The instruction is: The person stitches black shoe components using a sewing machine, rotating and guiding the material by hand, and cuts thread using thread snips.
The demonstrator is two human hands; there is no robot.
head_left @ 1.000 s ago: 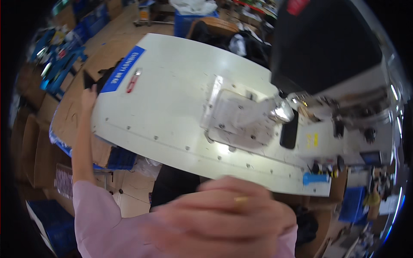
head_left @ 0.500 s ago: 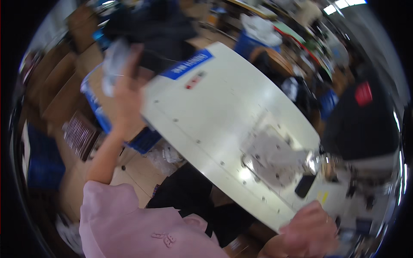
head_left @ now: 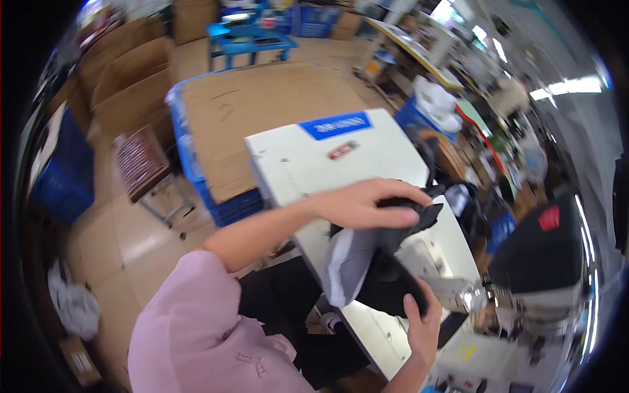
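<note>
Both of my hands hold a black-and-grey fabric piece [head_left: 380, 262] with a pale band along one side; its exact kind is unclear. My left hand [head_left: 370, 204] reaches across from the left, its fingers curled over the piece's upper black part. At the lower right edge, my right hand [head_left: 424, 321] grips the black part between thumb and fingers. The piece is raised and tilted above a long white worktable [head_left: 278, 167], covering part of its top. Just right of the piece is a shiny metal machine part [head_left: 470, 300].
Beyond the table's far left side is a blue bin topped with a cardboard sheet [head_left: 268, 105]. A stool [head_left: 141, 164] and open cardboard boxes [head_left: 134, 78] are at the left. A black shape with a red patch [head_left: 549, 219] rises at the right.
My left hand has come from the far left to above the table. The black-and-grey fabric piece is now between both hands. My right hand has shifted up and left onto it. The view has turned.
</note>
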